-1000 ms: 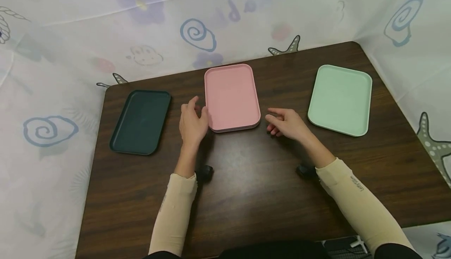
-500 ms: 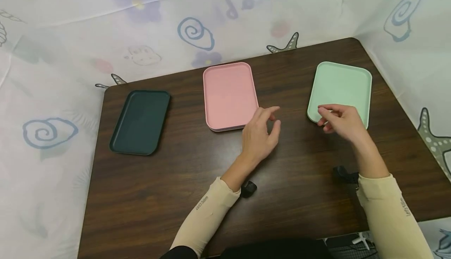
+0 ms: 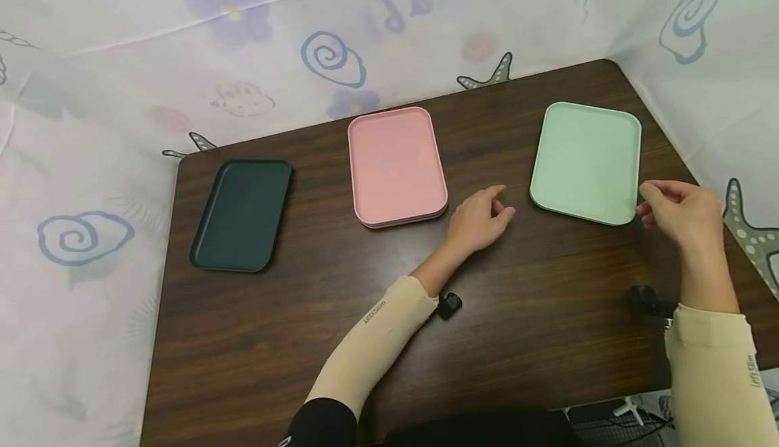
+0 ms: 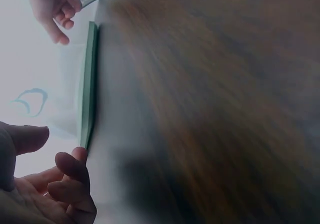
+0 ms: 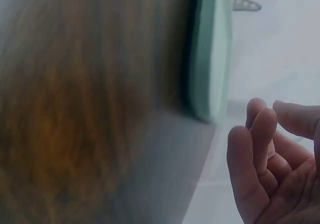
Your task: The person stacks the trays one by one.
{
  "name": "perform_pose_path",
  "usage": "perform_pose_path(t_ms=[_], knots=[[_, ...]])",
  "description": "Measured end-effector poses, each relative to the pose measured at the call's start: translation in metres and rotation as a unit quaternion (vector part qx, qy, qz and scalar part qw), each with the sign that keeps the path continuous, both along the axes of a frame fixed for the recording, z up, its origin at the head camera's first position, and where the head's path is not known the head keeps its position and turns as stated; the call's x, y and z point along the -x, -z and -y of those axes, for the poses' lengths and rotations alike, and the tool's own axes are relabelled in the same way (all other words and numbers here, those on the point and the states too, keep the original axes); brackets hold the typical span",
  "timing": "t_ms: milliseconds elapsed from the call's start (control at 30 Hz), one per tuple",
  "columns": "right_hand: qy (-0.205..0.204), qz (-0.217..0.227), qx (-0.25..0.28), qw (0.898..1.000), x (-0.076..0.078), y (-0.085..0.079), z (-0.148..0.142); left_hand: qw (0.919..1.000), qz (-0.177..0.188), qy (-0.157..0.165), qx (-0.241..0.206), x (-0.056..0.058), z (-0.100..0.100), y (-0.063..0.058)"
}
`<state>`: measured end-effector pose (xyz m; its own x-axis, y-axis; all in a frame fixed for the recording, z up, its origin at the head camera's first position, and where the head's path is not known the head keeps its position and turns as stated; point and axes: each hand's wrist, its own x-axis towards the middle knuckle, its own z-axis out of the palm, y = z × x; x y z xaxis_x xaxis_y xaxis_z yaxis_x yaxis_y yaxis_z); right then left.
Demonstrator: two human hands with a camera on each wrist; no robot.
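Holding the left hand relaxed between the pink tray and the green tray, gripping nothing. Bending the right hand loosely just beside the green tray's right edge, near the front corner, also empty; probably not touching, though hard to judge amid the blur. Showing the green tray flat on the brown table, toward the right, well apart from the dark tray.
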<state>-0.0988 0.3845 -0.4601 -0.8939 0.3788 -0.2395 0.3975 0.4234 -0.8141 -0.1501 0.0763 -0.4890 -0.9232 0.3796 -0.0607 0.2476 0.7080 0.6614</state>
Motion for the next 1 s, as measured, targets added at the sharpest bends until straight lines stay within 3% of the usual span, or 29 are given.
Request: perform_pose_path(t_ms=[267, 500, 1000], knots=[[0.005, 0.039, -0.035, 0.999, -0.001, 0.011, -0.017, 0.9971, 0.042, 0.020, 0.060, 0.003, -0.027, -0.001], [-0.050, 0.064, -0.026, 0.996, 0.000, 0.021, -0.022, 0.9954, 0.068, 0.014, 0.065, 0.004, -0.040, -0.002], [-0.095, 0.070, -0.037, 0.992, 0.006, 0.029, -0.020, 0.9940, 0.083, 0.017, 0.068, 0.021, -0.057, -0.003]])
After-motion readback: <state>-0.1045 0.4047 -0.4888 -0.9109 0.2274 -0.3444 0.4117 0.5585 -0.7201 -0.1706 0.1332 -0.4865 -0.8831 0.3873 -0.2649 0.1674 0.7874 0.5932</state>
